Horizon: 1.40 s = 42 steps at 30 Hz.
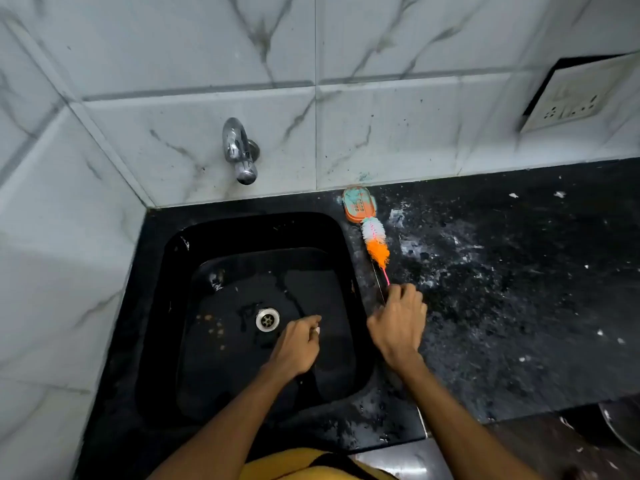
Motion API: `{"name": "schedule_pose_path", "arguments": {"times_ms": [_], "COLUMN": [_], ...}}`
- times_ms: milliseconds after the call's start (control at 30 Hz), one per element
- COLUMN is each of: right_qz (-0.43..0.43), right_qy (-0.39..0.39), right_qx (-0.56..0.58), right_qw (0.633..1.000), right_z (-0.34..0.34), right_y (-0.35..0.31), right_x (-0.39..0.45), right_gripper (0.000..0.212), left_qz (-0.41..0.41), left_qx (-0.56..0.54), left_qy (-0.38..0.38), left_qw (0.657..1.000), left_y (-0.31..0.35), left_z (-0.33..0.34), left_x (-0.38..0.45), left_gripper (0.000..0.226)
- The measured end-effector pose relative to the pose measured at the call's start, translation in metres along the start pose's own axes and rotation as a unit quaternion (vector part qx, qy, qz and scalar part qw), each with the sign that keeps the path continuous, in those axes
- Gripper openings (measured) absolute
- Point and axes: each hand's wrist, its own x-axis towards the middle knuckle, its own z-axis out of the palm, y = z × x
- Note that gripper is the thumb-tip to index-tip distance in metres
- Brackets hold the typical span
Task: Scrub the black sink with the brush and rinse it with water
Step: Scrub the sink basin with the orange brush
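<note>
The person stood over the black sink [180, 306], set into the left end of a speckled black worktop [519, 289]. Their right hand [398, 327] had its fingers curled round the thin handle of a bottle brush [375, 244], which lay along the worktop just beside the sink's right rim, its bristle head pointing toward the back wall and touching an orange soap dish [358, 204]. That looked like a pickup before scrubbing. The left hand [299, 341] hung over the basin near the drain [267, 319], fingers curled, seemingly pinching a small white bit; I could not tell what. The tap [240, 152] on the tiled wall was dry. No brand or writing was readable anywhere.
</note>
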Motion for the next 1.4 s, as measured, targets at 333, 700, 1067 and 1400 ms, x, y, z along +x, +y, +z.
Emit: {"name": "schedule_pose_path", "arguments": {"times_ms": [333,700,1067,1400], "right_qz": [0.046,0.025,0.033,0.031], "right_qy": [-0.076,-0.028,-0.059,0.004], "right_qx": [0.02,0.16,0.095,0.083], "right_qw": [0.996,0.986,0.993,0.996], "right_z": [0.004,0.005,-0.018,-0.026], "right_y": [0.005,-0.022,-0.033,-0.037], "right_x": [0.0,0.0,0.078,0.097], "right_gripper": [0.025,0.008,0.022,0.021], "left_qz": [-0.046,-0.085,-0.084,-0.091], "left_qx": [-0.014,-0.025,-0.02,-0.024], "left_qy": [0.007,0.047,0.059,0.065], "left_qw": [0.999,0.995,0.995,0.993], "left_y": [-0.011,-0.043,-0.052,-0.06], "left_z": [-0.016,-0.03,-0.024,-0.03], "left_x": [-0.01,-0.03,-0.036,-0.035], "left_gripper": [0.04,0.039,0.036,0.036]}}
